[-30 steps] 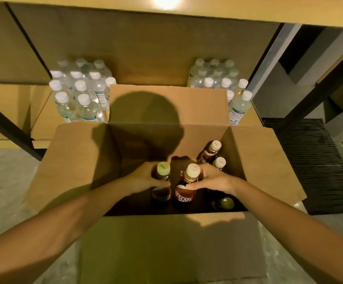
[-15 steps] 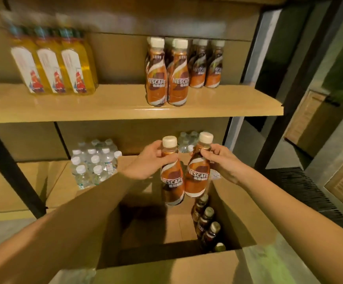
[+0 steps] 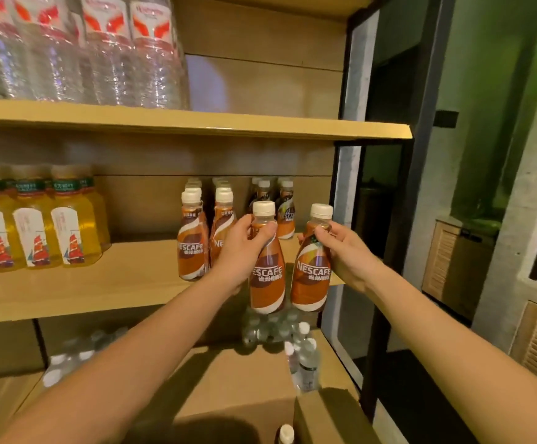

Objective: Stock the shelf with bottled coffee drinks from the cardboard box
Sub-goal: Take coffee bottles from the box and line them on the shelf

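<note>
My left hand [image 3: 244,248] grips the neck of a brown Nescafe coffee bottle [image 3: 267,280] with a white cap. Beside it, my right hand [image 3: 341,248] pinches the neck of a second coffee bottle [image 3: 310,277]. Both bottles hang upright in front of the middle shelf [image 3: 100,283], just off its front edge. Several coffee bottles [image 3: 193,245] stand in rows on that shelf behind my hands. The open cardboard box [image 3: 244,386] lies below, with one bottle cap [image 3: 286,433] showing at the bottom edge.
Yellow drink bottles [image 3: 36,232] stand at the left of the middle shelf. Large clear water bottles [image 3: 100,52] fill the upper shelf. Small water bottles [image 3: 302,357] sit on the bottom shelf behind the box. A black upright post [image 3: 386,251] bounds the shelf on the right.
Both hands have lifted a coffee bottle each out of the box and raised them up to the middle shelf. The view has tilted upward from the box to the shelves.
</note>
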Demonstrator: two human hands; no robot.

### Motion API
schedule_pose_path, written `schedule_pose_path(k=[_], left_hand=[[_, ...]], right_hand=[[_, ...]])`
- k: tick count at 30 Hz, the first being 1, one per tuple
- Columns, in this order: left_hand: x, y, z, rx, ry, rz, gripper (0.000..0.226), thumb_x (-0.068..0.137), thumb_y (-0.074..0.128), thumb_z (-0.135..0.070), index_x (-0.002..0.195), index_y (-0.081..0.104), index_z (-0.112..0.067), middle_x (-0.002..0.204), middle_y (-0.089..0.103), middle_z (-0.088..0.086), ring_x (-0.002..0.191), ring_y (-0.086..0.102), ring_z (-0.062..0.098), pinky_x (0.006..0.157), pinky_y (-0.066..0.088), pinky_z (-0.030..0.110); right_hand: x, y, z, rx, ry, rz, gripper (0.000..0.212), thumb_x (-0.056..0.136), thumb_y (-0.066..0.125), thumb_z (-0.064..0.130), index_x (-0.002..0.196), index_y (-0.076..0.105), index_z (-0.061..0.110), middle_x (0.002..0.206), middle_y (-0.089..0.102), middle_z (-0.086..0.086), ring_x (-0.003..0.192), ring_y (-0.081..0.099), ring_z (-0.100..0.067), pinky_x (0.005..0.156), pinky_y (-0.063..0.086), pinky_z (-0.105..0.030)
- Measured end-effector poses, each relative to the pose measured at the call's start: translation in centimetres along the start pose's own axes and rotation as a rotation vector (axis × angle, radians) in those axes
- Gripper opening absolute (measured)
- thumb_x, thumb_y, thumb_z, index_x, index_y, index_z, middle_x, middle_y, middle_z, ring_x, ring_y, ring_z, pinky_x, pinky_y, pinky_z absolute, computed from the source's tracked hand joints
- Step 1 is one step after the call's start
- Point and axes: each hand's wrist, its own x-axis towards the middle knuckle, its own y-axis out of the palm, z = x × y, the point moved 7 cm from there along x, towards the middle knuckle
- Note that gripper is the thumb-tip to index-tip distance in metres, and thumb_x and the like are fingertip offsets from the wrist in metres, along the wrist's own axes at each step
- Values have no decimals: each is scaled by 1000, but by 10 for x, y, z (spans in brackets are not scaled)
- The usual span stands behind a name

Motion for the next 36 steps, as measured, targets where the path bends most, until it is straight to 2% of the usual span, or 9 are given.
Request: schedule_pose_path(k=[2,4,9,12,15,22,25,29,36], left_hand=[[19,9,-3,-21,4,-40,61,89,54,-38,142,34,-16,138,52,7,122,53,24,100,46,45],[41,18,-3,-24,12,-68,55,91,53,-36,139,37,-16,134,54,4,115,56,18,92,50,35],[92,38,4,75,43,-107,37,95,46,-28,131,41,-20,113,48,-13,99,43,0,78,32,6],[129,43,24,79,56,-144,20,94,49,-27,114,52,-24,102,63,-10,101,61,9,68,44,13],[162,42,47,82,38,-203,5,93,51,-27,95,55,-25,91,65,-5,93,65,13,68,48,19],[198,39,74,44,-78,-360,22,93,52,-26,73,44,-20,74,55,1,73,57,12,58,42,21],[204,39,82,18,-116,-359,26,93,52,-24,70,43,-16,70,52,3,74,58,21,55,39,22],[209,37,89,42,-141,-343,28,93,52,-24,69,48,-11,68,55,7,65,56,16,53,39,22],[216,34,96,64,-123,-291,23,93,51,-32,76,56,-17,79,66,12,80,65,25,63,49,26]], right_hand=[[19,-13,8,-4,-24,15,13,91,52,17,100,61,21,81,75,7,75,72,-8,64,57,-18],[44,-23,10,-43,-34,32,16,90,54,20,104,63,19,90,75,2,85,72,-12,72,57,-23],[115,-42,-5,-109,-31,7,30,87,61,28,115,61,17,112,69,-10,103,67,-24,93,52,-41],[153,-45,-19,-136,-39,25,34,87,61,29,118,59,15,111,70,-9,102,67,-23,93,52,-40],[184,-51,-35,-151,-23,2,33,88,61,27,114,59,6,107,70,-14,97,68,-26,88,55,-38],[233,-65,-76,-124,88,-49,40,86,62,30,111,60,-1,102,71,-16,92,69,-26,82,56,-36],[240,-70,-89,-137,152,-80,42,87,62,30,106,60,-7,97,71,-16,88,69,-26,75,55,-33],[243,-72,-91,-148,125,-94,38,88,60,30,93,60,-8,86,70,-14,79,67,-23,70,53,-30],[239,-68,-88,-176,128,-74,34,91,56,29,64,50,10,70,64,-3,66,63,-11,55,47,-18]])
